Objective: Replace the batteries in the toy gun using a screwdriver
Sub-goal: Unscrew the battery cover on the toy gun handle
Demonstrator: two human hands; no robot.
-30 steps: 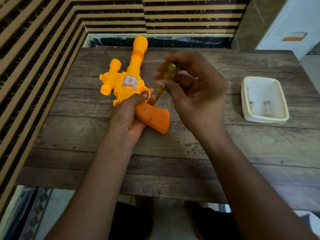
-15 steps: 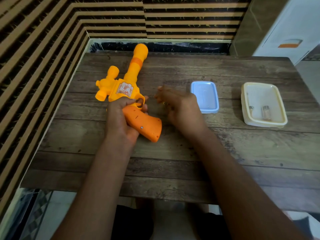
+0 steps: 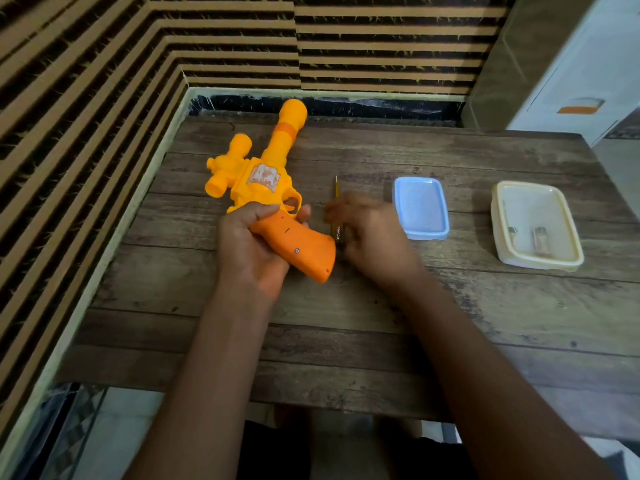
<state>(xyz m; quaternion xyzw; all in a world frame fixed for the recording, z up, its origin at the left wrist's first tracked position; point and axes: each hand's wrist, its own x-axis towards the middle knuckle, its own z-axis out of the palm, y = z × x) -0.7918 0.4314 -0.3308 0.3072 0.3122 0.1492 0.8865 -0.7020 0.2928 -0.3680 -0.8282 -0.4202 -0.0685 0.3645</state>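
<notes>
Gun (image 3: 263, 174), left of centre on the table (image 3: 346, 341): hollow moulded plastic, likely light, stiff and smooth enough to slip. Yellow barrel points to the upper frame; orange grip (image 3: 311, 261) lies nearest you. Hold it by the grip, as your left hand (image 3: 249, 251) does, fingers and thumb curled round it. Your right hand (image 3: 370, 237), blurred, lies over the screwdriver (image 3: 336, 195); whether its fingers pinch it you cannot tell. A small screw (image 3: 296, 250) shows on the grip.

Orange toy gun (image 3: 266, 181) lying, screwdriver (image 3: 336, 194) just beside.
</notes>
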